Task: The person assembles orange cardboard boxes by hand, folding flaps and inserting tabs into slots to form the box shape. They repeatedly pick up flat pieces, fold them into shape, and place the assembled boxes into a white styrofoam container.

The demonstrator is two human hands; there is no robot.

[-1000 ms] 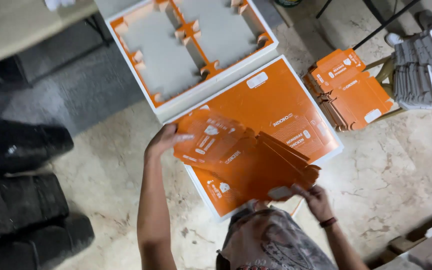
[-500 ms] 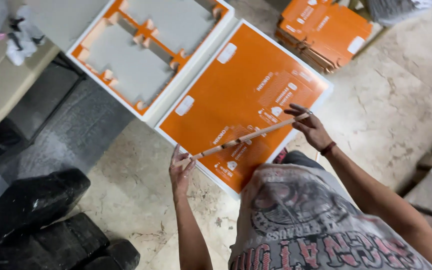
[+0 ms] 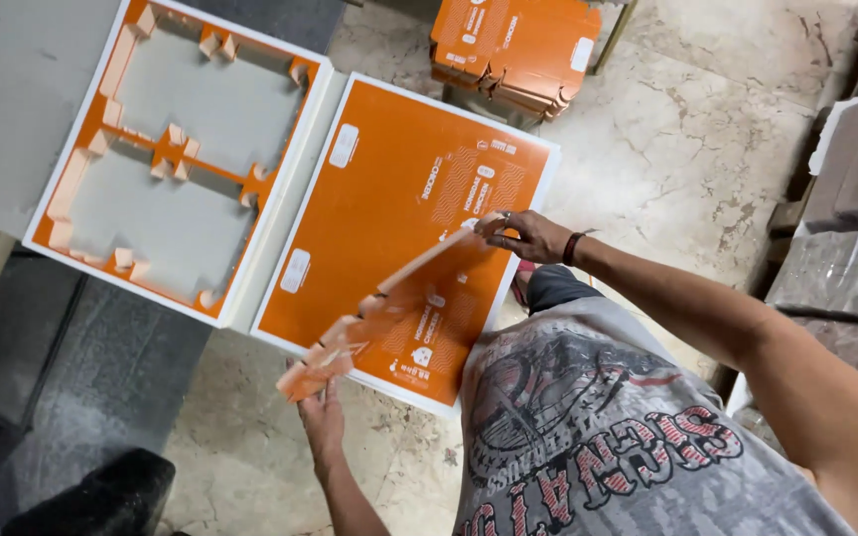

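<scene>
An orange cutout [image 3: 389, 298] is grasped at its ends by the left hand [image 3: 324, 422] and right hand [image 3: 526, 236], above an orange sheet [image 3: 399, 208].

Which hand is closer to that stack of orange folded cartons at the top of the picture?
Right. The right hand grips the cut-out sheet at its upper end, below the stack of orange cartons; the left hand holds its lower end, much farther away.

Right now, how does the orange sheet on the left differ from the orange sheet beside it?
The left sheet has its middle punched out, only an orange frame remaining with grey showing through. The right sheet is whole, solid orange with printed panels. Both lie flat, touching, and both have white borders.
</scene>
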